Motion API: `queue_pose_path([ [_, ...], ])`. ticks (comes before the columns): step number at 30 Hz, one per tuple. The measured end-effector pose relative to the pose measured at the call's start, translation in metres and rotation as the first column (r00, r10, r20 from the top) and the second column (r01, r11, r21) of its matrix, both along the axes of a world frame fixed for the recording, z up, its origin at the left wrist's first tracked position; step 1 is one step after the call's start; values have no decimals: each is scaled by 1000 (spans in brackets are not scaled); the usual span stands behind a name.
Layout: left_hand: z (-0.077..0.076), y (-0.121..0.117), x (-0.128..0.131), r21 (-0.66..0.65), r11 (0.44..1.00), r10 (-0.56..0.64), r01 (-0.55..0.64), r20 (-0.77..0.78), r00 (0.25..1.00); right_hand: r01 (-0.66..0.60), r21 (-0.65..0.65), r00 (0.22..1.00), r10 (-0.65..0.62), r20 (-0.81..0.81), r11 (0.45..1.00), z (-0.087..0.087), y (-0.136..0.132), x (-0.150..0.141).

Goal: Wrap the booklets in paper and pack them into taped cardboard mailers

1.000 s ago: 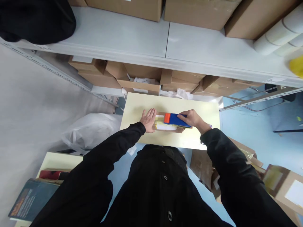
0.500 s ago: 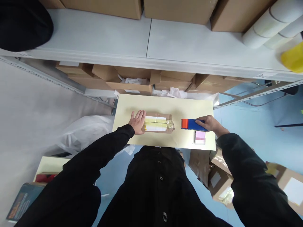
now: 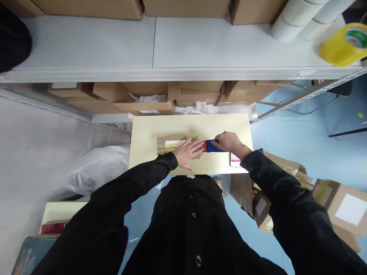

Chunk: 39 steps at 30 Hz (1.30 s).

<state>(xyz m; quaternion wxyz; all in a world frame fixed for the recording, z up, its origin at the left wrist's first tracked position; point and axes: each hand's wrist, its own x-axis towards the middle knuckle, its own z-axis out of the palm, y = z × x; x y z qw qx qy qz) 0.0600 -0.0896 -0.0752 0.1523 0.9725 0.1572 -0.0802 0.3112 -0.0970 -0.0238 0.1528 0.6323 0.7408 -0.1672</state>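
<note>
A small cardboard box [image 3: 162,142] with tape along its top lies on the pale yellow table [image 3: 149,126]. My left hand [image 3: 187,152] lies flat over the box's right part, fingers stretched out toward the right. In my right hand [image 3: 228,142] is a blue and orange tape dispenser [image 3: 215,146], fingers wrapped round it. Its orange end meets the box's right end, close to my left fingertips. My left hand hides part of the box's top. Beside my right wrist lies a phone [image 3: 235,159] with a lit pinkish screen, partly covered by the sleeve.
Behind the table stands a grey metal shelf [image 3: 114,46] with cardboard boxes [image 3: 186,8] and a yellow tape roll [image 3: 345,44]. Open cartons [image 3: 149,106] fill its lower level. More boxes [image 3: 341,202] sit on the floor at right; a white plastic bag [image 3: 100,164] lies at left.
The tape dispenser went right, off the box, then came back left against its right end. My left hand shifted from the box's left end to its right part.
</note>
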Motion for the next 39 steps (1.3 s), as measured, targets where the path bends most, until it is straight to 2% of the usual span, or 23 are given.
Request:
queue_pose_path([
  [3,-12,6,13,2,1000,-27,27,-24,999,51,-10,999,-51,11,999,6,1,-6],
  [6,-19,11,11,9,1000,-26,27,-49,998,71,17,997,-72,29,997,9,3,-20],
  [10,-19,11,6,-6,999,-38,37,-45,998,-15,5,998,14,55,1000,1,-6,-31],
  [13,-18,10,4,-25,999,-24,23,-25,999,-49,-61,996,54,75,997,-9,-18,-19],
  [15,-18,10,3,-35,999,-9,9,-8,1000,20,-5,995,-20,97,1000,-12,-23,-7],
  [17,-17,12,3,-48,999,15,-15,16,1000,129,114,986,-140,94,985,-11,-24,3],
  [20,-14,14,6,-66,996,61,-57,71,996,289,269,952,-306,21,919,-6,-23,11],
  [23,-12,12,13,-42,993,114,-110,108,988,392,350,916,-395,-68,851,-7,-30,14],
  [25,-12,10,21,-22,988,157,-156,94,983,426,355,902,-423,-92,832,-14,-39,15],
  [29,-5,9,31,-10,979,205,-204,61,977,460,297,886,-456,-90,836,-35,-58,15],
  [32,5,16,14,7,965,260,-262,89,961,457,267,889,-435,-139,848,-52,-70,11],
  [34,10,22,-12,13,928,371,-373,85,925,450,251,890,-409,-201,857,-63,-76,5],
  [36,12,28,-48,17,843,535,-538,69,842,459,251,879,-394,-269,852,-75,-81,-4],
  [39,2,32,-102,-27,615,787,-788,78,612,494,282,851,-391,-350,823,-92,-85,-17],
])
